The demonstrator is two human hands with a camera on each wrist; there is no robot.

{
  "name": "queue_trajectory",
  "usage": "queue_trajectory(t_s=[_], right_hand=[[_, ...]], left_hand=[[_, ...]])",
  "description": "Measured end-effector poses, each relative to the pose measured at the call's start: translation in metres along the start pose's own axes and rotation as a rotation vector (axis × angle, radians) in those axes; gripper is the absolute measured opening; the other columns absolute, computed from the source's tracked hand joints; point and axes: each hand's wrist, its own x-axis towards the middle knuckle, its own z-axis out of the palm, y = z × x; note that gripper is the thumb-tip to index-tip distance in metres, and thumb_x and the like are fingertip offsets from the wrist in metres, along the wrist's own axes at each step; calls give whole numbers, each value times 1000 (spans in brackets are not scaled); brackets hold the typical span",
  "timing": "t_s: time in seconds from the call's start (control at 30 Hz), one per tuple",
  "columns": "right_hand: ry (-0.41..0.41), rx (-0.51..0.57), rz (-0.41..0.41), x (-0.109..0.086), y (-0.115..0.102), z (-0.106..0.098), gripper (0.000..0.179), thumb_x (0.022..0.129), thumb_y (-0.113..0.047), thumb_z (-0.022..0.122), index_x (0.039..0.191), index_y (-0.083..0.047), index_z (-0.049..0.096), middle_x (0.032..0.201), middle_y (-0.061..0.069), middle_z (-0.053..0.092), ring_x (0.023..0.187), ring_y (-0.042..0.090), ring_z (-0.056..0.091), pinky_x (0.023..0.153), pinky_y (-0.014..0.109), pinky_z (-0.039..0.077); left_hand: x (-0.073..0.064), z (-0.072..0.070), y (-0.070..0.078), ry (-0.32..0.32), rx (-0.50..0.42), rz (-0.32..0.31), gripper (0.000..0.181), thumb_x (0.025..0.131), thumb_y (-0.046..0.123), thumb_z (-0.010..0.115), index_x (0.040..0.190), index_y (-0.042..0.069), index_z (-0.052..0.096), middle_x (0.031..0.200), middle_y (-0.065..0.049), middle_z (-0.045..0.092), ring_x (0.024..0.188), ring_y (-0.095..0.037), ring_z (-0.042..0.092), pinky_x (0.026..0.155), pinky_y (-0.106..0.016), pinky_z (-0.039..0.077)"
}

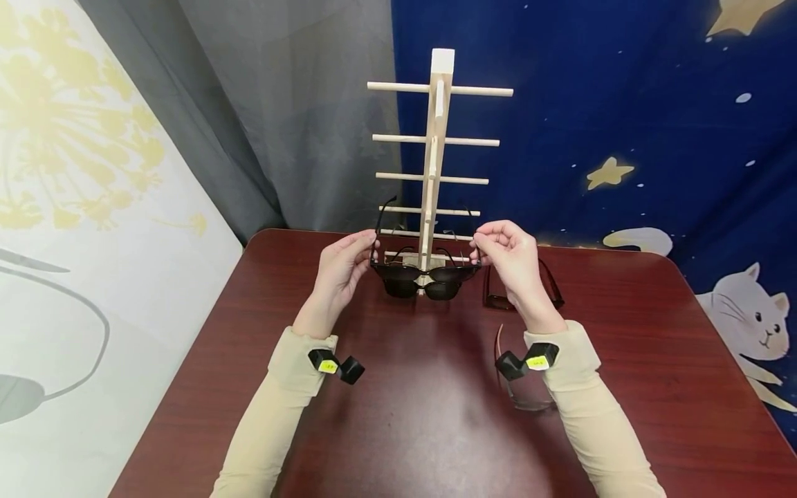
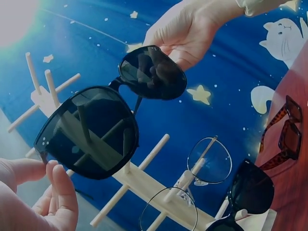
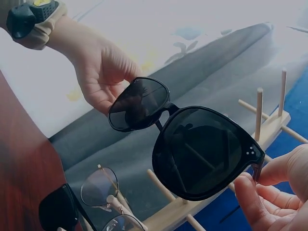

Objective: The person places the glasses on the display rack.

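Both hands hold one pair of black sunglasses (image 2: pixel 94 139) by its temple arms, with the lenses facing back toward the body. My left hand (image 1: pixel 341 266) pinches one temple near its hinge between thumb and fingers. On the other side, my right hand (image 1: pixel 512 257) pinches the opposite temple the same way. Behind the held pair rises a wooden display stand (image 1: pixel 438 117) with crosswise dowels. Lower on it sit wire-rimmed glasses (image 2: pixel 231 166) and, at the bottom, another pair of black sunglasses (image 2: pixel 252 190). In the head view the held pair partly overlaps that bottom pair.
Tortoiseshell sunglasses (image 2: pixel 291 137) lie on the reddish-brown table (image 1: pixel 405 429), right of the stand. Nearer, beside my right wrist, lies a thin-armed pair of glasses (image 1: pixel 499 346). The stand's upper dowels (image 1: pixel 482 91) stick out sideways and forward. Curtains (image 1: pixel 560 104) hang behind.
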Motion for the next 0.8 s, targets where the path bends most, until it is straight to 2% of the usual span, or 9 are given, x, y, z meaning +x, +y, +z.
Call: queue_trajectory(t_s=[0.1, 0.23, 0.4, 0.5, 0.63, 0.8], right_hand=[[24, -26, 20, 8, 2, 2, 6, 87, 6, 59, 90, 1, 60, 68, 3, 65, 54, 9, 61, 51, 17, 51], [37, -41, 36, 17, 5, 3, 3, 87, 3, 60, 90, 2, 60, 67, 1, 65, 54, 8, 61, 51, 17, 50], [47, -22, 56, 26, 7, 4, 5, 88, 4, 60, 92, 5, 59, 67, 2, 65, 54, 7, 61, 51, 16, 50], [65, -22, 72, 30, 8, 4, 3, 88, 4, 59, 91, 4, 59, 66, 2, 65, 53, 7, 61, 51, 16, 50], [82, -22, 83, 36, 13, 4, 7, 88, 4, 58, 85, -2, 60, 65, 0, 65, 53, 7, 61, 51, 17, 51], [94, -40, 77, 39, 18, 3, 7, 88, 4, 59, 84, -2, 60, 64, 0, 64, 52, 6, 61, 51, 17, 51]], left_hand=[[8, 2, 0, 23, -15, -4, 13, 89, 2, 62, 101, -2, 65, 70, -1, 66, 58, -7, 58, 54, -15, 49], [18, 4, 1, 45, -57, -19, 27, 89, 2, 62, 114, -8, 58, 71, -2, 66, 59, -8, 59, 55, -16, 50], [29, 7, 0, 54, -121, -24, 31, 89, 1, 61, 118, -10, 55, 72, -5, 66, 58, -9, 60, 55, -17, 50], [34, 9, -1, 52, -140, -16, 24, 89, 0, 60, 111, -9, 59, 71, -5, 66, 58, -9, 59, 54, -17, 48], [40, 13, -1, 59, -126, -6, 7, 89, 0, 61, 94, -1, 64, 68, -4, 66, 56, -9, 58, 53, -17, 45], [45, 17, 0, 83, -87, 2, 4, 88, 2, 63, 87, 3, 66, 68, -3, 66, 57, -10, 58, 54, -19, 43]])
